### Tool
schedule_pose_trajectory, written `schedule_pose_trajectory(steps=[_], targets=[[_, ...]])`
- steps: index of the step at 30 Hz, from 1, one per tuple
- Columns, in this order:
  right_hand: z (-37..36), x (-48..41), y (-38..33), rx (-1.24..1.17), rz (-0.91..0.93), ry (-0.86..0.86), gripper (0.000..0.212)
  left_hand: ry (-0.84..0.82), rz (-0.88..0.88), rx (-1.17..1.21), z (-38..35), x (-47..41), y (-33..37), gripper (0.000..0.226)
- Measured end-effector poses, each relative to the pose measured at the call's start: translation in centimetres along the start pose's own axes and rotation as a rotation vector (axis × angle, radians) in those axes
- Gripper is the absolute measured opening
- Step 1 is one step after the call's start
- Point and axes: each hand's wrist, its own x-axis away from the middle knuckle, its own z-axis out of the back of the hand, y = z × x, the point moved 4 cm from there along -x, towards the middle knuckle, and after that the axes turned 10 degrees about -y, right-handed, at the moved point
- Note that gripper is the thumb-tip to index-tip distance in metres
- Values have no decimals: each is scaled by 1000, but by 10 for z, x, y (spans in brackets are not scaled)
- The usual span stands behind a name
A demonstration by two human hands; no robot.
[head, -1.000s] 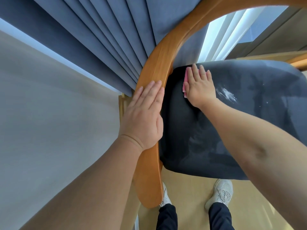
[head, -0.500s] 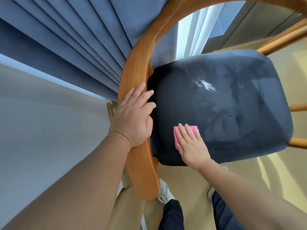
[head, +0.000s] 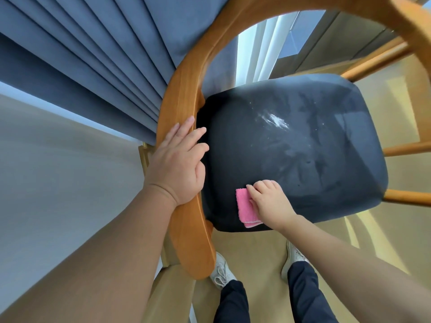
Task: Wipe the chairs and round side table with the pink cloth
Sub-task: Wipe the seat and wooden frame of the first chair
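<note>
- Left hand (head: 179, 164) lies flat on the wooden arm rail (head: 184, 94), fingers straight and released, gripping nothing. It reads as a brace that steadies the chair.
- Right hand (head: 271, 201) has its fingers bent over the pink cloth (head: 245, 206) and grasps it, pressing it down on the chair seat (head: 303, 148).
- The cloth is folded and sits at the near left corner of the dark seat, close to the front edge. Part of it sticks out to the left of the hand.
- A white powdery smear (head: 275, 121) lies toward the middle and back of the seat, well apart from the cloth. Small pale specks are scattered to its right.
- Step in hand, as I judge it: wiping the seat cushion, with the dirtiest patch not yet reached.
- To do it well: work in overlapping passes from the back of the seat to the front edge, so the dust is drawn off and not spread about.
- Lay more of the cloth flat under the palm. A bunched cloth covers little and may only streak the powder.
- Refold to a clean face after the smear is taken up.
- Brace on the rail while pressing, so the chair does not slide toward the blue curtain (head: 105, 54).
- The rail and side rungs likely need wiping too. The round side table is not in view.
</note>
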Motion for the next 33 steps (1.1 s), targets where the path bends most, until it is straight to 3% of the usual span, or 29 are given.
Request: schedule_pose_trajectory(steps=[4, 8, 14, 17, 21, 26, 30, 33], targets=[[26, -25, 12, -136, -46, 7, 16, -5, -5, 4, 0, -1, 0, 42], [83, -55, 32, -233, -74, 203, 13, -15, -4, -2, 1, -2, 0, 43], [126, -68, 36, -156, 18, 376, 15, -25, 0, 6, 3, -1, 1, 46], [132, -63, 41, -162, -54, 408, 17, -29, 1, 11, 3, -1, 1, 47], [154, -69, 40, -174, -46, 353, 18, -34, 0, 13, 3, -1, 1, 47], [193, -90, 25, -314, -225, 167, 23, -36, 2, 6, 3, 0, 1, 45], [200, -84, 20, -534, -296, 204, 21, -35, -2, 12, 2, 0, 0, 43], [166, -61, 29, -632, -373, 223, 20, -30, -6, 24, 1, 0, 0, 41]])
